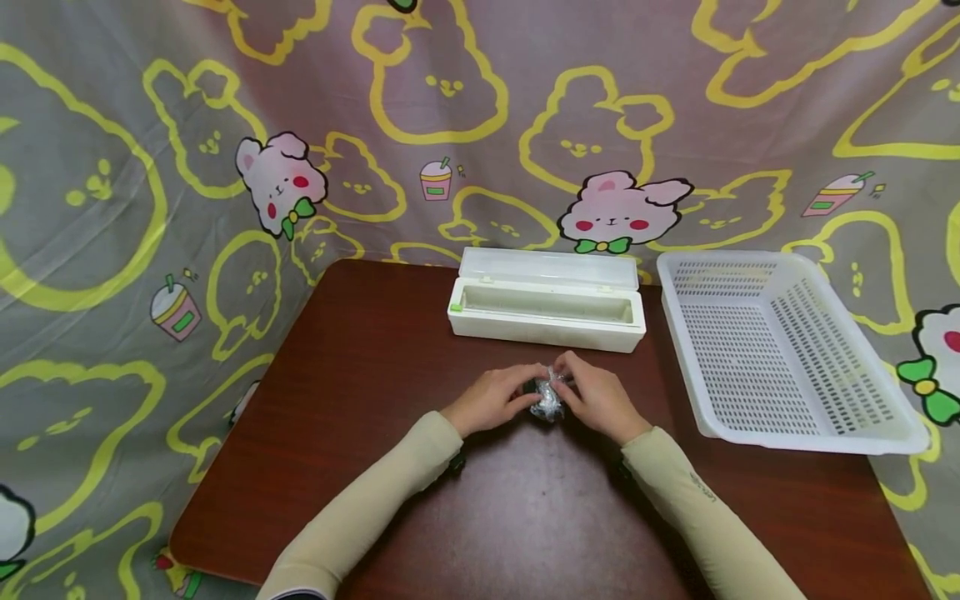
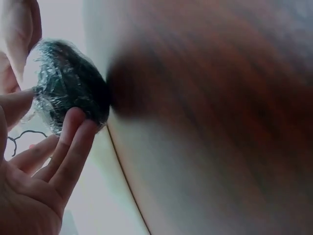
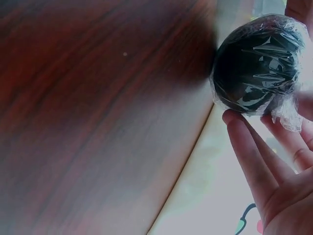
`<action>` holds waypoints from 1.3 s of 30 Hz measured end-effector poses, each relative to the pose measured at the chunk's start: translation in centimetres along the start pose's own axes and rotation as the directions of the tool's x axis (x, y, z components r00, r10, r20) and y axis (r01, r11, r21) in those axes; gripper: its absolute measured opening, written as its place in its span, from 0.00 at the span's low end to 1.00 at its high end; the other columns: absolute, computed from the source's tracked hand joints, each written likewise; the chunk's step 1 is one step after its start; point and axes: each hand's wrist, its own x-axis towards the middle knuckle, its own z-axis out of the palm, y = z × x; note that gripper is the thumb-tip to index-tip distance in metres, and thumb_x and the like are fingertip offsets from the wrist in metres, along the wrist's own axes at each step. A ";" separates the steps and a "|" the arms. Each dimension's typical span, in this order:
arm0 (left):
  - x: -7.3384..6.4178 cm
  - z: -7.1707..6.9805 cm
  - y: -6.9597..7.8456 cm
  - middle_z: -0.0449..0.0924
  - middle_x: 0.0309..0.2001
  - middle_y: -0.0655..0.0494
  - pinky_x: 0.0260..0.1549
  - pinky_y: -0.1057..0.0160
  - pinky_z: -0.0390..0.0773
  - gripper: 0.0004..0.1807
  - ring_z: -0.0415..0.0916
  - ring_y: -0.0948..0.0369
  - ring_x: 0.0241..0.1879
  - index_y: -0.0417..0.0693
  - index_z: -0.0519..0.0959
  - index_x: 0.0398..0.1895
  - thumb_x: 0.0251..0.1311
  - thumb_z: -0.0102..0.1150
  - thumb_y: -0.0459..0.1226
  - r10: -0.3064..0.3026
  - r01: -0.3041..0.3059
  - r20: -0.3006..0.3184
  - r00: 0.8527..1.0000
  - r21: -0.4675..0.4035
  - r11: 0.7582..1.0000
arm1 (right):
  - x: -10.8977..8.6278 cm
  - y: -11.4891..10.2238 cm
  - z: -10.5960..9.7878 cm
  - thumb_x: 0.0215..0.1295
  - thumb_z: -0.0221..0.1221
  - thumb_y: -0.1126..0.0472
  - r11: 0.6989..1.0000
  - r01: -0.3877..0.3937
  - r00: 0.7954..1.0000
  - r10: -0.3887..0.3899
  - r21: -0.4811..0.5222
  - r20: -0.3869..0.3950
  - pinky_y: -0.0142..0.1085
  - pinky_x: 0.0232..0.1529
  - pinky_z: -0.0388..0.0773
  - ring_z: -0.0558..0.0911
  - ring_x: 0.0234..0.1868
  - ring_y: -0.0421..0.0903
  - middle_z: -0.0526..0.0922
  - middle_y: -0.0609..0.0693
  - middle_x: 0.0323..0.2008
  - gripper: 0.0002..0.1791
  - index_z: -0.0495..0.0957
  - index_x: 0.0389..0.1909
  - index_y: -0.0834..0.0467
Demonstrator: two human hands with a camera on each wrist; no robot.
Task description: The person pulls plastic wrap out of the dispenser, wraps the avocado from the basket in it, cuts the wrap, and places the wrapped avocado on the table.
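A dark, rounded object wrapped in clear cling film (image 1: 548,403) rests on the table between both hands; its kind is hidden by the shiny wrap. My left hand (image 1: 497,400) holds it from the left, the fingertips on its side, as the left wrist view shows with the wrapped object (image 2: 73,83) above the fingers. From the right, my right hand (image 1: 597,395) pinches film gathered at the top. In the right wrist view a crumpled tuft of film (image 3: 287,112) sticks out beside those fingers, and the dark body (image 3: 254,68) shows through smooth film.
Behind the hands stands a long white cling film dispenser box (image 1: 547,329), its translucent lid (image 1: 547,268) raised. A white perforated plastic basket (image 1: 697,392) sits at the right. The brown wooden table (image 1: 337,400) meets a patterned curtain (image 1: 495,167) at the back and left.
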 end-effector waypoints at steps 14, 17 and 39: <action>0.0 -0.5 -0.7 0.78 0.69 0.59 0.62 0.60 0.79 0.40 0.78 0.63 0.64 0.48 0.67 0.77 0.66 0.69 0.50 0.002 0.006 0.104 0.995 -0.074 0.997 | -0.3 0.9 0.0 0.64 0.72 0.59 0.999 0.039 0.991 -0.034 0.029 -0.133 0.39 0.33 0.84 0.88 0.31 0.44 0.90 0.47 0.32 0.06 0.85 0.30 0.52; 0.0 -0.5 -1.0 0.81 0.65 0.61 0.53 0.63 0.81 0.42 0.82 0.66 0.53 0.44 0.64 0.79 0.66 0.69 0.47 0.011 0.000 0.108 0.994 -0.103 0.995 | -0.4 1.1 -0.1 0.63 0.73 0.59 0.995 0.070 0.991 -0.061 0.071 -0.121 0.38 0.34 0.86 0.89 0.33 0.45 0.91 0.48 0.35 0.04 0.89 0.33 0.54; 0.1 -0.9 -2.3 0.78 0.69 0.54 0.62 0.58 0.79 0.26 0.76 0.58 0.67 0.55 0.82 0.64 0.61 0.72 0.44 -0.002 0.011 0.058 0.998 -0.154 0.988 | -0.9 1.6 -0.4 0.56 0.78 0.55 0.984 0.097 0.993 -0.106 0.148 0.056 0.51 0.57 0.82 0.84 0.60 0.55 0.80 0.56 0.66 0.25 0.86 0.54 0.56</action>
